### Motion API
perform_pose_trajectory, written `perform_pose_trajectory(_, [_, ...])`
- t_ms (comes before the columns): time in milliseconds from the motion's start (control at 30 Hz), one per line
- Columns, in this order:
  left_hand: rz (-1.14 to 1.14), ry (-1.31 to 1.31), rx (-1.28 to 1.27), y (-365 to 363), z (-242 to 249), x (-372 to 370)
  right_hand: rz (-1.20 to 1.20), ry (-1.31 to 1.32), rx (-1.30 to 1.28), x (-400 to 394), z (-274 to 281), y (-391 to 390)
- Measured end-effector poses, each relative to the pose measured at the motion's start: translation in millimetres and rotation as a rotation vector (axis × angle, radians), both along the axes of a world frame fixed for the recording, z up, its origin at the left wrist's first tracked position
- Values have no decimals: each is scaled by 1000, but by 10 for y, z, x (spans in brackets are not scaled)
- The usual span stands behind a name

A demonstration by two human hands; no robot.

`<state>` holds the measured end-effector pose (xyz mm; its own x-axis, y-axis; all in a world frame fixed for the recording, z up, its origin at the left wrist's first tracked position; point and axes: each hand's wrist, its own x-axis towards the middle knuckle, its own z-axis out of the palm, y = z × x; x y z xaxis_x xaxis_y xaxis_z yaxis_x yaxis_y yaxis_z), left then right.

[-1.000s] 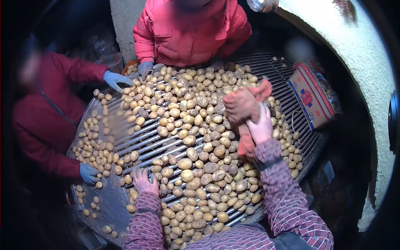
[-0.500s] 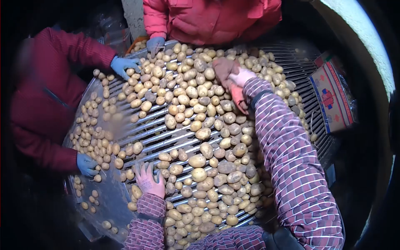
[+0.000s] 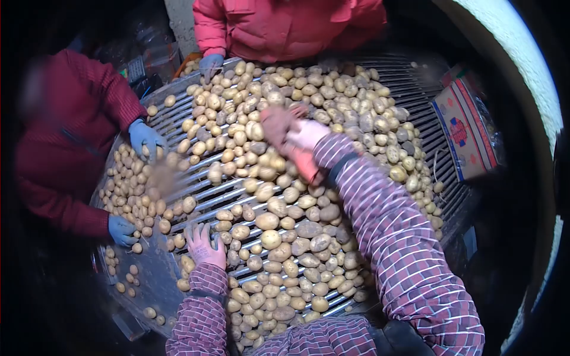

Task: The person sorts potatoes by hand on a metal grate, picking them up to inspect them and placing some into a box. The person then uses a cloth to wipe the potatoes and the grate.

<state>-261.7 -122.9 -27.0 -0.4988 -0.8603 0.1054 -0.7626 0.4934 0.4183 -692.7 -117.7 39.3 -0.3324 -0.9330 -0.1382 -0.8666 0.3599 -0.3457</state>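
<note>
My left hand [image 3: 205, 244], in a pink glove, lies on the slatted metal grate [image 3: 205, 204] at the left edge of the potatoes [image 3: 270, 239], fingers spread. My right hand [image 3: 306, 134] reaches across the middle of the heap, its fingers closed on a dirt-stained reddish cloth [image 3: 276, 127]. One end of this cloth hangs toward me, orange-red, over the potatoes. Motion smears its far end, and the fingers are partly hidden by it. Yellow-brown potatoes of mixed sizes surround both hands, some of them dark with soil.
At left, a person in a dark red sweater [image 3: 56, 160] has blue-gloved hands by a pile of small potatoes [image 3: 133, 187]. Another person in a red jacket [image 3: 291, 29] stands across the grate, one gloved hand at its edge. A printed cardboard box [image 3: 463, 133] stands at right.
My right hand has swept left with the cloth, and potatoes near it have shifted. The left person's upper hand has drawn back toward the small potatoes. My left hand stays spread.
</note>
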Motion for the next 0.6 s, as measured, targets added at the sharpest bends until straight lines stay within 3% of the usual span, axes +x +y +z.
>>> perform_pose_trajectory(100, [11,-10,-59,13,-70,18,10,190,45,824,124,413])
perform_pose_trajectory(133, [19,-10,-59,19,-62,19,25,180,7,971,175,586])
perform_pose_trajectory(167, [29,-7,-62,18,-63,20,75,249,-203,1056,101,728])
perform_pose_trajectory(200, [44,-14,-53,23,-64,22,115,245,-200,1104,57,883])
perform_pose_trajectory(300, [49,-18,-25,15,-58,33,266,233,-202,1328,508,1453])
perform_pose_trajectory(367, [65,-1,-51,21,-103,22,44,290,14,1351,975,1888])
perform_pose_trajectory(400, [73,0,-31,22,-61,8,-89,393,-78,1246,1023,2164])
perform_pose_trajectory(433, [77,-3,-12,27,-18,11,-227,489,-170,1174,1046,2446])
perform_pose_trajectory(500, [75,4,14,30,34,-6,-473,514,-50,1061,671,2903])
perform_pose_trajectory(533, [73,-9,2,29,5,-2,-400,568,-114,1020,235,3052])
perform_pose_trajectory(567, [69,-23,-12,29,-4,-2,-443,483,165,1075,276,2878])
perform_pose_trajectory(600, [51,-25,-11,26,7,3,-411,543,117,1057,304,2752])
